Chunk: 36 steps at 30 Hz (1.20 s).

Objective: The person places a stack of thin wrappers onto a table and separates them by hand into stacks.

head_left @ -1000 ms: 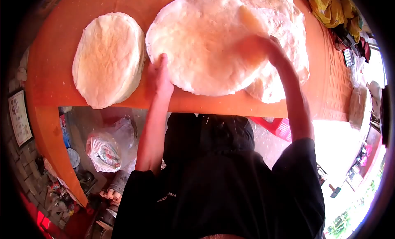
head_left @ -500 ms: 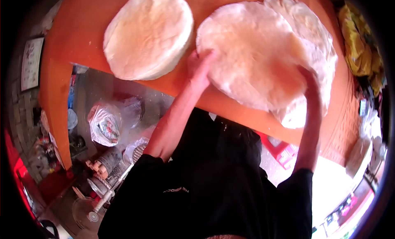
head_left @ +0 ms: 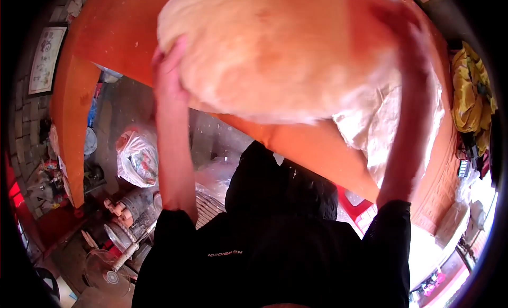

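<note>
A large round flatbread (head_left: 264, 54) is held up between my hands over the orange table (head_left: 317, 149), its edges smeared by motion. My left hand (head_left: 172, 64) grips its left edge, the thumb lying on top. At the right edge, my right hand (head_left: 394, 22) is blurred, and its fingers cannot be made out clearly. Under my right forearm lies another pale, wrinkled flatbread (head_left: 365, 117), partly hidden by the raised bread. The other stack of bread is not visible behind the raised one.
Below the table are a white plastic bag (head_left: 138, 158) and a metal cylinder (head_left: 138, 204) among other gear. A red crate (head_left: 357, 204) stands on the floor near my legs. Yellow cloth or plastic (head_left: 468, 101) hangs at the far right.
The large flatbread has been lifted off the wrinkled one and moved left, closer to the camera. Both hands moved with it. The view has shifted, and the left stack is no longer visible.
</note>
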### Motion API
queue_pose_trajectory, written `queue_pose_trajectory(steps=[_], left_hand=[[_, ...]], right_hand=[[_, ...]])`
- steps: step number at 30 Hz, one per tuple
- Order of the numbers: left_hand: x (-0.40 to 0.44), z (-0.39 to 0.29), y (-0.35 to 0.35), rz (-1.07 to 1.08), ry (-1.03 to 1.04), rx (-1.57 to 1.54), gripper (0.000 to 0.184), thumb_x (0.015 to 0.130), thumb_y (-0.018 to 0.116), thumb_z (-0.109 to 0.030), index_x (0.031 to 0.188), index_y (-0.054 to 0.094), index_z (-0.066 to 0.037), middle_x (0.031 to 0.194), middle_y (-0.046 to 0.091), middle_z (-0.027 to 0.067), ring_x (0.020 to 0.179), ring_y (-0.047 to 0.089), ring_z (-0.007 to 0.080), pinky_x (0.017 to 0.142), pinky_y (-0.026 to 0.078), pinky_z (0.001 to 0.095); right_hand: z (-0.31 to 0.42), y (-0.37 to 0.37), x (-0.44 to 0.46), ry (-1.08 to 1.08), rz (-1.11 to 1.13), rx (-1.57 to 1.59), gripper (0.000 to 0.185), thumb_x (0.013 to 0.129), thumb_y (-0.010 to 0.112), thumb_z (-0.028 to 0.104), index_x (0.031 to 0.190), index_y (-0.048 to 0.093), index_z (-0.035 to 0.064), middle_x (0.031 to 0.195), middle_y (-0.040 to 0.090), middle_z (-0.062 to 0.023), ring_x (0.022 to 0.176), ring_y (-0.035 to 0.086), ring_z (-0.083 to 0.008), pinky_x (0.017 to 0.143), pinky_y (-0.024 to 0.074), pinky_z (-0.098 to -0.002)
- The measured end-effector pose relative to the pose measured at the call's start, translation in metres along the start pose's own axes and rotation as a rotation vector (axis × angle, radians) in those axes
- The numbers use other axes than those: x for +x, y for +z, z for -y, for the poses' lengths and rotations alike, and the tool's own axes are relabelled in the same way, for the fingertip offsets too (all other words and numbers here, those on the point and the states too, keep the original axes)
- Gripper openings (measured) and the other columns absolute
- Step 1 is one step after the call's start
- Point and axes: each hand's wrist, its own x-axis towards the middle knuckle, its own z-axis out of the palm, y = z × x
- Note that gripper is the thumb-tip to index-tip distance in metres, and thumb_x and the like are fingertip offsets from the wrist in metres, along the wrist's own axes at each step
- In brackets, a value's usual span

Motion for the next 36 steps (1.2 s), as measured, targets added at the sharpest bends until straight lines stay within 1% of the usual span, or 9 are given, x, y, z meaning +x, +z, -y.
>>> queue_pose_trajectory(steps=[7,12,20,23,24,26,29,32,36], left_hand=[[0.051,0.050,-0.168,-0.154,-0.172,0.332,0.043,0.079,0.072,-0.009,0.117,0.057,0.002,0.109,0.063,0.0096,0.096,0.061,0.0187,0.087,0.048,0.0307],[0.052,0.044,-0.197,-0.220,-0.176,0.505,0.037,0.082,0.069,-0.014,0.114,0.059,0.001,0.109,0.064,0.0059,0.099,0.059,0.0161,0.088,0.045,0.0285],[0.032,0.062,-0.129,-0.251,-0.226,0.130,0.063,0.096,0.040,-0.048,0.140,0.035,-0.003,0.136,0.045,0.0149,0.123,0.048,0.0308,0.101,0.043,0.0421],[0.031,0.071,-0.115,-0.345,-0.231,0.219,0.063,0.097,0.040,-0.048,0.137,0.038,0.000,0.137,0.046,0.0152,0.121,0.049,0.0289,0.102,0.042,0.0402],[0.033,0.075,-0.122,-0.347,-0.235,0.224,0.063,0.097,0.040,-0.048,0.137,0.038,0.000,0.137,0.046,0.0152,0.121,0.049,0.0289,0.102,0.042,0.0402],[0.042,0.087,-0.147,-0.294,-0.154,0.288,0.066,0.097,0.039,-0.049,0.139,0.033,0.001,0.138,0.042,0.0164,0.122,0.048,0.0292,0.102,0.042,0.0397],[0.040,0.084,-0.166,-0.086,-0.136,0.480,0.063,0.099,0.034,-0.047,0.138,0.035,0.002,0.138,0.042,0.0164,0.125,0.045,0.0284,0.104,0.039,0.0394],[0.027,0.061,-0.128,-0.113,-0.150,0.261,0.062,0.099,0.031,-0.046,0.136,0.038,0.002,0.139,0.042,0.0153,0.126,0.043,0.0280,0.105,0.037,0.0405],[0.012,0.057,-0.179,-0.263,-0.082,0.186,0.064,0.097,0.036,-0.048,0.135,0.037,0.004,0.138,0.042,0.0160,0.124,0.045,0.0271,0.105,0.035,0.0407]], right_hand=[[-0.171,0.123,-0.003,0.517,0.124,0.020,0.023,0.071,0.076,0.014,0.087,0.068,-0.0008,0.075,0.065,-0.0040,0.067,0.059,-0.0130,0.059,0.0470,-0.0279],[-0.146,0.116,-0.001,0.235,-0.025,-0.833,0.054,0.074,0.078,0.031,0.115,0.060,0.0005,0.092,0.069,-0.0082,0.082,0.063,-0.0145,0.074,0.0503,-0.0298],[-0.246,0.129,0.022,-0.080,-0.117,-0.403,0.036,0.094,0.054,0.022,0.120,0.055,-0.0029,0.097,0.067,-0.0122,0.086,0.065,-0.0139,0.076,0.0520,-0.0249],[-0.339,0.094,0.045,0.465,0.291,1.316,0.033,0.097,0.049,0.023,0.116,0.057,-0.0025,0.096,0.065,-0.0074,0.086,0.060,-0.0115,0.073,0.0493,-0.0215],[-0.330,0.103,0.041,0.469,0.286,1.319,0.033,0.097,0.049,0.023,0.116,0.057,-0.0025,0.096,0.065,-0.0074,0.086,0.060,-0.0115,0.073,0.0493,-0.0215],[-0.271,0.143,0.026,0.257,-0.255,0.413,0.033,0.098,0.046,0.025,0.114,0.059,-0.0005,0.086,0.066,-0.0071,0.077,0.061,-0.0138,0.069,0.0509,-0.0250],[-0.246,0.139,0.016,0.275,-0.275,-0.695,0.040,0.096,0.049,0.036,0.109,0.062,0.0009,0.084,0.067,-0.0182,0.081,0.065,-0.0253,0.077,0.0505,-0.0335],[-0.221,0.129,0.010,0.148,-0.243,-0.436,0.070,0.078,0.064,0.052,0.118,0.054,-0.0043,0.088,0.065,-0.0235,0.084,0.063,-0.0375,0.075,0.0507,-0.0405],[-0.103,0.052,-0.090,0.001,-0.137,-0.724,0.057,0.076,0.071,0.036,0.118,0.056,-0.0001,0.099,0.063,-0.0230,0.093,0.059,-0.0409,0.082,0.0479,-0.0439]])
